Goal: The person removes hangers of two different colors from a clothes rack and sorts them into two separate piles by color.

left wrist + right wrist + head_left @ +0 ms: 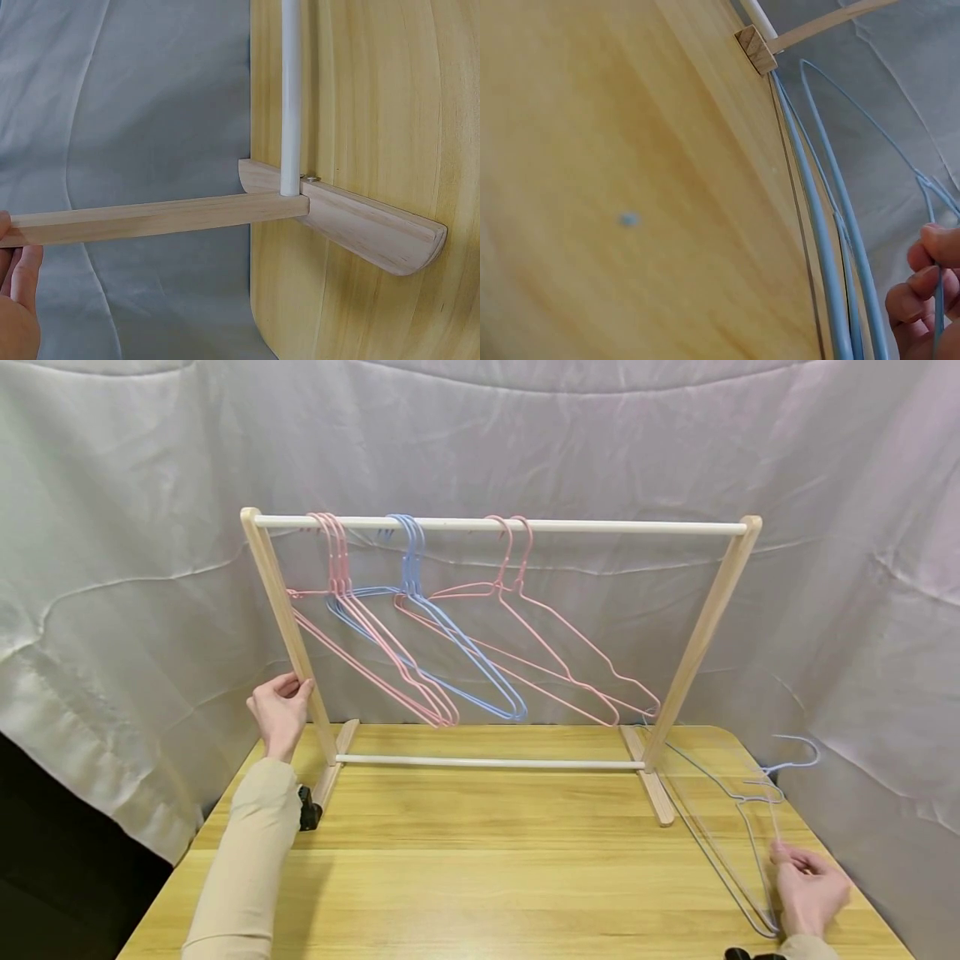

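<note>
Blue hanger (838, 180) pinched in right fingers (906, 302), left fingers (27, 277) gripping wooden rack post (150, 219)

Pink wire hangers (340, 578) and light-blue ones (410, 575) colour the white rail (600, 527) I watch through the head view, its side posts (707, 627) pale, faintly grained wood and its lower bar (487, 763) white too. From my remote seat, the desk (480, 852) shows honey yellow, streaked with darker grain. The plain grey drape (570, 443) turns lilac at right and bluish in my left wrist view. My right wrist feed shows blue wires (819, 232); the sleeve (247, 860) is beige.
</note>
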Action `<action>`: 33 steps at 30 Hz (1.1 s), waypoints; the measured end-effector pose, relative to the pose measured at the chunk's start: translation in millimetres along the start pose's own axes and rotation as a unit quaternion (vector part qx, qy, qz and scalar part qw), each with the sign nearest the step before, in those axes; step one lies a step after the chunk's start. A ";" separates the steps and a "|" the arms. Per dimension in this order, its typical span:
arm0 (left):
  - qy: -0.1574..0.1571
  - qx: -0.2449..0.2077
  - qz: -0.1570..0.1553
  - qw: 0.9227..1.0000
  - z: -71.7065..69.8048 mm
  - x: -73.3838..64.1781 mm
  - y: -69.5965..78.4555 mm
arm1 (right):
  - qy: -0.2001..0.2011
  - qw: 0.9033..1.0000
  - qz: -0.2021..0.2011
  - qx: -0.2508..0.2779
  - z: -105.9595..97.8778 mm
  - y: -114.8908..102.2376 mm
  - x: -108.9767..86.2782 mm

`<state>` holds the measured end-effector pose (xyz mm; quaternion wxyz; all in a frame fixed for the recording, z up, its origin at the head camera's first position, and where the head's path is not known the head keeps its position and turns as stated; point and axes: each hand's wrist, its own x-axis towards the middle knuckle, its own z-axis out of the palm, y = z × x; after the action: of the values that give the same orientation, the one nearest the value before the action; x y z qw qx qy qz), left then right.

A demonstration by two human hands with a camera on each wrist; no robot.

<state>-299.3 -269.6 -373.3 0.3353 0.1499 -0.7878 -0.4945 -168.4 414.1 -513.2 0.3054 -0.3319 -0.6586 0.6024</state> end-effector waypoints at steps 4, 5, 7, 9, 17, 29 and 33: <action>-0.002 -0.005 -0.001 1.000 0.2 0.0 0.3 | -0.014 0.998 0.001 -0.059 -1.4 1.6 -0.4; -0.002 -0.004 0.000 1.000 0.2 0.0 0.3 | -0.018 0.998 0.003 -0.066 -1.5 1.9 -0.4; 0.000 -0.001 0.002 1.000 0.4 0.0 0.4 | -0.025 0.996 0.008 -0.084 -1.9 2.3 -0.7; 0.002 0.003 0.002 1.000 0.7 0.2 0.4 | -0.030 0.995 0.012 -0.098 -2.4 2.5 -0.7; 0.001 -0.001 0.004 1.000 -0.2 0.4 0.8 | -0.052 0.980 0.008 -0.192 -5.6 1.1 -1.8; -0.002 0.000 -0.001 1.000 -0.1 -0.5 1.0 | -0.061 0.972 0.005 -0.227 -7.8 -4.6 3.4; -0.006 -0.023 -0.002 1.000 -0.2 0.0 0.1 | -0.079 0.973 -0.022 -0.216 -1.3 -21.2 3.6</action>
<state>-299.2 -269.6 -373.1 0.3329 0.1411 -0.7779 -0.5139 -171.0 416.6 -492.0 0.1862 -0.3268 -0.8025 0.4631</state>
